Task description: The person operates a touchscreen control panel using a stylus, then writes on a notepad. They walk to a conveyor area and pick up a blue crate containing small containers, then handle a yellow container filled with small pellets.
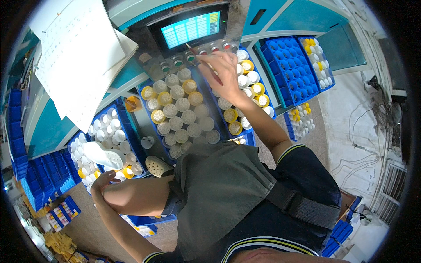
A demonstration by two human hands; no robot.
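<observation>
My right hand (221, 72) is closed on a thin pointed stick (191, 48), with its tip near the lower edge of a lit screen (190, 30). Red and green round buttons (189, 57) line the panel just below. Under my right forearm stand trays of round cups; the middle cups (182, 104) hold white granules, several with yellow rims. My left hand (103, 182) drapes over my bent bare knee, its fingers curved with nothing visible in them. Close above it is a white clog-like object (103, 155) with small holes, lying over a tray of white and yellow cups (115, 136).
Handwritten paper sheets (79, 57) hang at the upper left. A blue tray of dark-blue round wells (289, 65) sits on the right, beside white and yellow cups (318, 61). A beige perforated clog (158, 167) shows beside the dark apron. Loose cables (362, 149) run along the right wall.
</observation>
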